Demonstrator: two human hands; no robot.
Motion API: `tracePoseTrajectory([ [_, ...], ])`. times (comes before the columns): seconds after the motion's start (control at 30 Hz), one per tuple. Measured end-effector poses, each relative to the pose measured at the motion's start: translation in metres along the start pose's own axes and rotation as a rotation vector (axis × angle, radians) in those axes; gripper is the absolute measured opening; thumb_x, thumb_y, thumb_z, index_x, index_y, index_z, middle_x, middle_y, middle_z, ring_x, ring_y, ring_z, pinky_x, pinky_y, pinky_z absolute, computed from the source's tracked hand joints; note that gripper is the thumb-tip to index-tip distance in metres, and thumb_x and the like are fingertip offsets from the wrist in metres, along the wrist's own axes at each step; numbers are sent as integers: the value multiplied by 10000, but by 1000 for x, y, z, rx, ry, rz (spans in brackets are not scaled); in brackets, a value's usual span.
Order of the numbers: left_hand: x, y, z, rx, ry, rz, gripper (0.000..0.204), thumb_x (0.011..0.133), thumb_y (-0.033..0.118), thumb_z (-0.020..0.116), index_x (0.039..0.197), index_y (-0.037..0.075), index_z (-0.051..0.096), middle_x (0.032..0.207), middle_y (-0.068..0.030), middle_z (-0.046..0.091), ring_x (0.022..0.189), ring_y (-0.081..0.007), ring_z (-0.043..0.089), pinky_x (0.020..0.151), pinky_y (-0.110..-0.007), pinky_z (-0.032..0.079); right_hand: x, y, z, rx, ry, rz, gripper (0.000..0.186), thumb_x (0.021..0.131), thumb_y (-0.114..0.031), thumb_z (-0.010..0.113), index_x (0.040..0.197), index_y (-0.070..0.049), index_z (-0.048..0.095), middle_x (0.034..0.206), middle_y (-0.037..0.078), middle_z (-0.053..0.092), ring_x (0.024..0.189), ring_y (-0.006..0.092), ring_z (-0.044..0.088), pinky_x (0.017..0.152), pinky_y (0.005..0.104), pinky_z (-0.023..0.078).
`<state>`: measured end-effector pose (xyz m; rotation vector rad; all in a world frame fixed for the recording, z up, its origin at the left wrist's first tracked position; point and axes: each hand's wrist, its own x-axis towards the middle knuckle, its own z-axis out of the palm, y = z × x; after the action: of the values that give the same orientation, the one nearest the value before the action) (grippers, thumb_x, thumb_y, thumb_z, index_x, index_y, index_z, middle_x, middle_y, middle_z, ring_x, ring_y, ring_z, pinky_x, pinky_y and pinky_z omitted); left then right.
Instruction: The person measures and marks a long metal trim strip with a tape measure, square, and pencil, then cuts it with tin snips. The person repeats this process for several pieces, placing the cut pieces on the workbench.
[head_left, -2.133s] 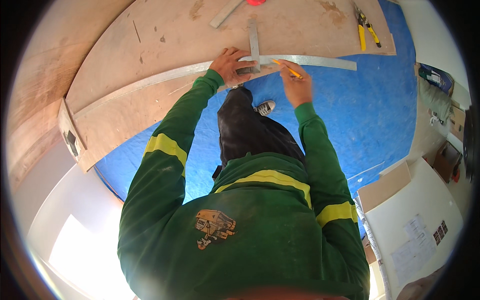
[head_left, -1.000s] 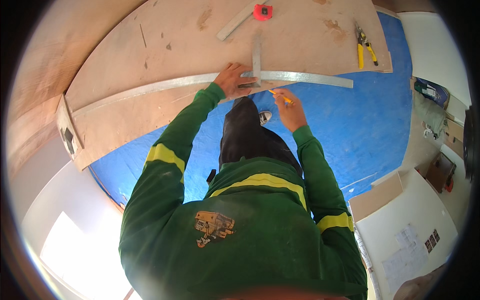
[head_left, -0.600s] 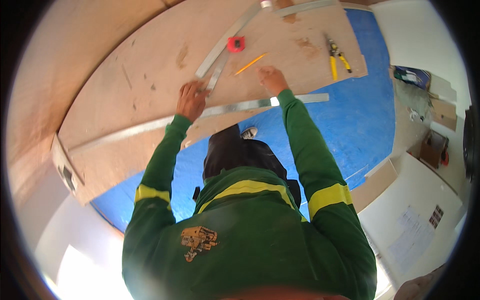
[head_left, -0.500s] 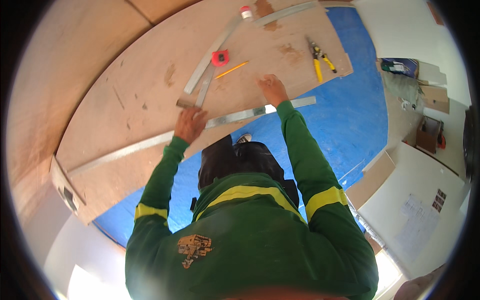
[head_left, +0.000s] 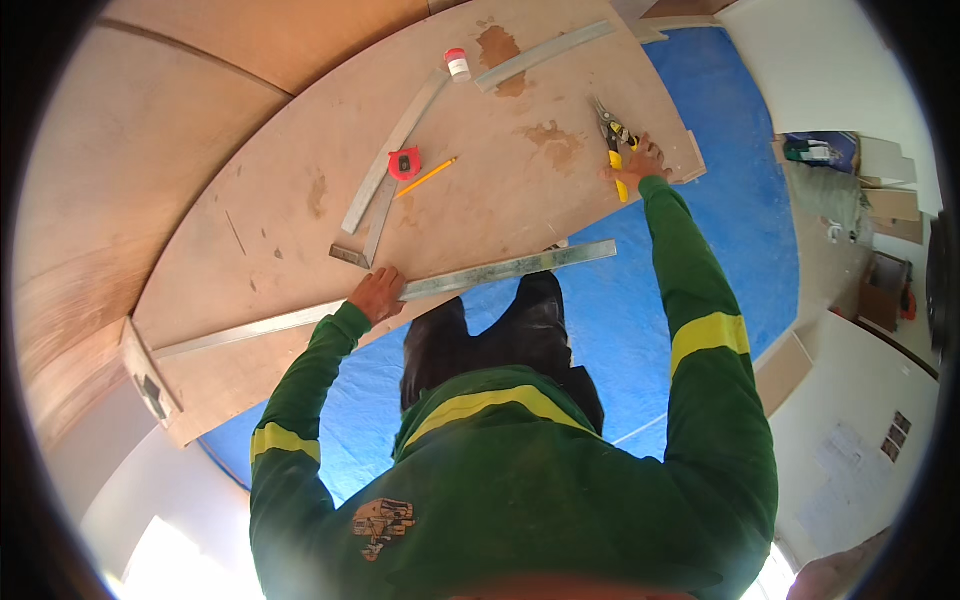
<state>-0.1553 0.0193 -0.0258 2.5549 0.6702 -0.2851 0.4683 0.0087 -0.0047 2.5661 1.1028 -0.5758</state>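
Note:
My left hand (head_left: pixel 378 294) grips a long metal channel (head_left: pixel 510 268) that lies along the near edge of a wooden board (head_left: pixel 470 205). The channel's right end juts out past the board, over the blue floor covering. Out to the right, my right hand (head_left: pixel 643 160) is on the yellow handles of a pair of tin snips (head_left: pixel 616 140), fingers curled round them. The snips lie on the board, blades pointing away from me. Just beyond my left hand is a try square (head_left: pixel 378 225), with a red tape measure (head_left: pixel 404 163) and a yellow pencil (head_left: pixel 427 177) by its blade.
Two shorter metal strips lie farther back, one at the left (head_left: pixel 395 150) and one at the far right (head_left: pixel 548 54). A small red-lidded container (head_left: pixel 457 66) stands between them. Blue sheeting (head_left: pixel 735 200) covers the floor. Boxes (head_left: pixel 885 290) stand along the right side.
My right hand has moved right, from above the near edge of the board to the snips' handles. My left hand stays at the metal channel.

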Motion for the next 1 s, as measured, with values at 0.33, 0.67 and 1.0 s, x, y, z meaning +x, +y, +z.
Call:
tracePoseTrajectory([
  [0.33, 111, 58, -61, -59, -124, 86, 473, 876, 182, 792, 1280, 51, 584, 1138, -173, 620, 1079, -383, 628, 943, -483, 549, -8, 112, -70, 675, -159, -412, 596, 877, -400, 770, 1288, 16, 654, 1109, 173, 690, 1039, 306, 690, 885, 431, 543],
  [0.67, 247, 165, -156, -362, 146, 116, 523, 1051, 315, 618, 1485, 55, 483, 1288, -215, 638, 1160, -394, 685, 998, -482, 552, -263, 185, -9, 1070, 290, -330, 300, 943, -108, 661, 1215, -2, 593, 949, 236, 649, 841, 440, 643, 763, 471, 544],
  [1.0, 254, 219, -250, -210, 377, 105, 566, 1110, 577, 513, 1342, 64, 575, 1223, -172, 691, 1066, -383, 714, 880, -505, 587, -346, 87, -14, 1841, -368, -105, 380, 1050, -318, 620, 1275, -12, 628, 1057, 84, 695, 961, 172, 666, 837, 356, 561],
])
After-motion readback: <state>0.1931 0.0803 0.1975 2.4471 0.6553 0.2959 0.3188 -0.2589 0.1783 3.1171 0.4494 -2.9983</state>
